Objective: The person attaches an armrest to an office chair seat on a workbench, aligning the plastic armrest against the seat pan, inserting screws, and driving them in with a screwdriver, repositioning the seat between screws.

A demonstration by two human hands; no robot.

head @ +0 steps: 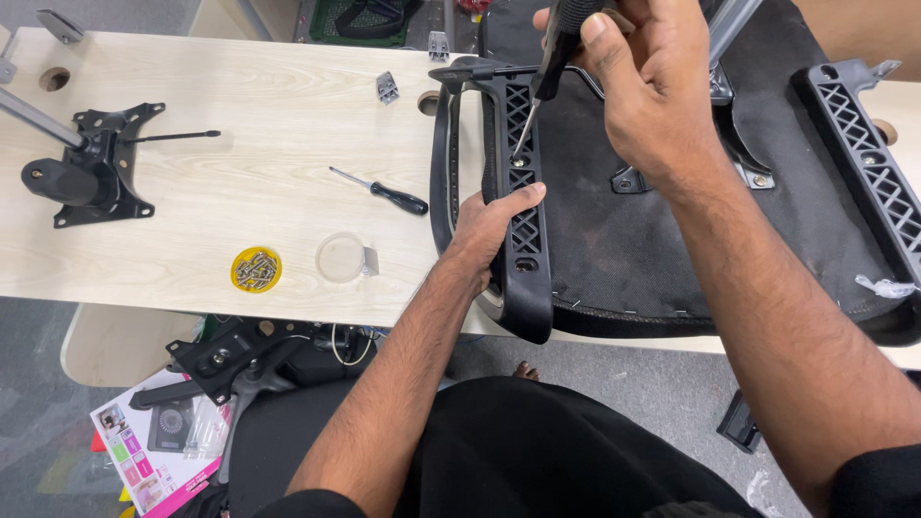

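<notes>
While the right hand (pixel 652 82), at the top middle of the frame, wraps its grip tight around the black handle of a screwdriver (pixel 545 77) whose tip points down into the lattice of a black plastic armrest (pixel 523 182), the left hand (pixel 494 225) clamps that armrest from its outer edge, thumb on top and fingers curled under. It lies along the left edge of an upturned black chair seat (pixel 633 240) resting on the pale wooden bench (pixel 259 182), with a second armrest (pixel 868 173) at the far right. This looks like the fastening stage, a screw being worked through the armrest into the seat; the next move would seem to call for a steady brace and the tip kept square in the recess. Left of centre lie a spare screwdriver (pixel 384 194), a yellow dish of screws (pixel 256 270) and a clear lid (pixel 341 257); a black chair mechanism (pixel 91 173) sits at the upper left
</notes>
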